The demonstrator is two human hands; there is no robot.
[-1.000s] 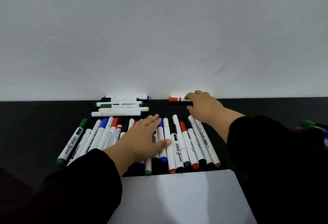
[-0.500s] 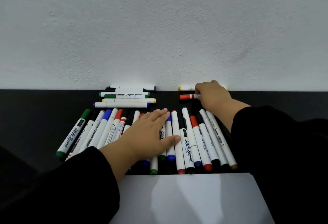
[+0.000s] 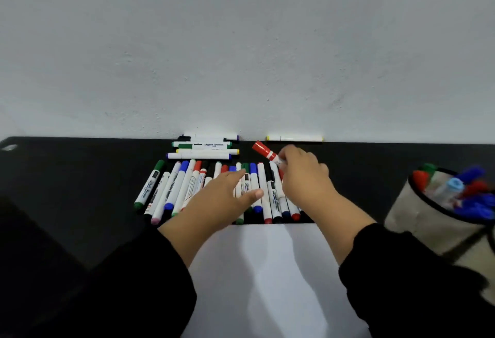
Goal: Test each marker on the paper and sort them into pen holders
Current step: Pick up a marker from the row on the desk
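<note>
Black table (image 3: 67, 190) meets our white wall; our right hand (image 3: 305, 177) pinches a red marker (image 3: 263, 150), left hand (image 3: 222, 198) flat on markers (image 3: 171, 187); pen holder (image 3: 439, 212) full.

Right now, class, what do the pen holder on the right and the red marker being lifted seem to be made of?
Pen holder: probably fabric, matte beige with a dark rim; its wall looks soft and bulging.
Red marker, held in the right hand: seemingly plastic, a smooth, slightly glossy cap.

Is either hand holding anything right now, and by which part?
The right hand grips a red-capped marker by its white barrel, cap pointing away. The left hand holds nothing, resting flat on the row of markers.
</note>
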